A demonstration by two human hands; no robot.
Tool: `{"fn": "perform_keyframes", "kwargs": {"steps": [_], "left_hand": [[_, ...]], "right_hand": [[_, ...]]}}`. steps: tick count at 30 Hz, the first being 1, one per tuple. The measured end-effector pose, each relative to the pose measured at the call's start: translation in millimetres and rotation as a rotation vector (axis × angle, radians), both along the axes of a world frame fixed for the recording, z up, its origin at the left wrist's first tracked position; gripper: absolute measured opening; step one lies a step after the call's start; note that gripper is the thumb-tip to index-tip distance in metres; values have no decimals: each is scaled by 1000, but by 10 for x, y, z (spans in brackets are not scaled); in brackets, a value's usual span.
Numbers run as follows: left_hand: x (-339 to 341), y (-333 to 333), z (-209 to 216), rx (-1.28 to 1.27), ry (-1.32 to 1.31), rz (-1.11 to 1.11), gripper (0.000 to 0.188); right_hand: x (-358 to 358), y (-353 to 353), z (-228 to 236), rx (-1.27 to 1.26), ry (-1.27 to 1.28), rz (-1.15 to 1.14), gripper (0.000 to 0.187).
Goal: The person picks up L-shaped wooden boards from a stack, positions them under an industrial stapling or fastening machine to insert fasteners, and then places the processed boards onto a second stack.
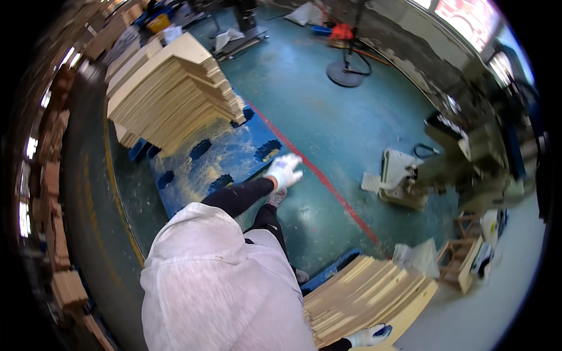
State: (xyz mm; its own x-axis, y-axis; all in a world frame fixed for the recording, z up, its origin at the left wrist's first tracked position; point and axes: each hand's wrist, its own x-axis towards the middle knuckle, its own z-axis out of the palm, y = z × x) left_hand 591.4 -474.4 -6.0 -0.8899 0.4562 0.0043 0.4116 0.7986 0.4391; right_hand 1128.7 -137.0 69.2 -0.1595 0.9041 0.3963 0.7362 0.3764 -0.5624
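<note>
My left hand (285, 169), in a white glove on a black sleeve, reaches out over the corner of a blue plastic pallet (222, 158) with its fingers apart and nothing in it. On the pallet's far half stands a tall stack of pale thin wooden sheets (170, 93). My right hand (369, 336), also gloved, is at the bottom edge of the picture, closed on the near edge of a sheet on a lower stack of wooden sheets (363, 292). That stack lies on a second blue pallet (328, 270). My foot (276, 197) stands just below my left hand.
A red line (319, 175) crosses the green floor. A beige machine (456, 169) and a white sack (398, 167) stand at the right, with small wooden stools (453, 257) below them. A fan stand base (345, 73) is at the back. Stacked wood lines the left wall.
</note>
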Motion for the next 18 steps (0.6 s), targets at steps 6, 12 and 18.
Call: {"fn": "perform_keyframes", "kwargs": {"steps": [6,12,18], "left_hand": [[-3187,-1830,718,80,229,738,66],[-4660,-3155,958,-162,130,1154,94],[-5152,-3780,637,135,32,1275,109]], "right_hand": [[-2712,-667,165,-380,-64,246,37],[-4276,-1025,-87,-601,-190,601,26],[-5414,-1060,-100,-749,-269,763,24]]}}
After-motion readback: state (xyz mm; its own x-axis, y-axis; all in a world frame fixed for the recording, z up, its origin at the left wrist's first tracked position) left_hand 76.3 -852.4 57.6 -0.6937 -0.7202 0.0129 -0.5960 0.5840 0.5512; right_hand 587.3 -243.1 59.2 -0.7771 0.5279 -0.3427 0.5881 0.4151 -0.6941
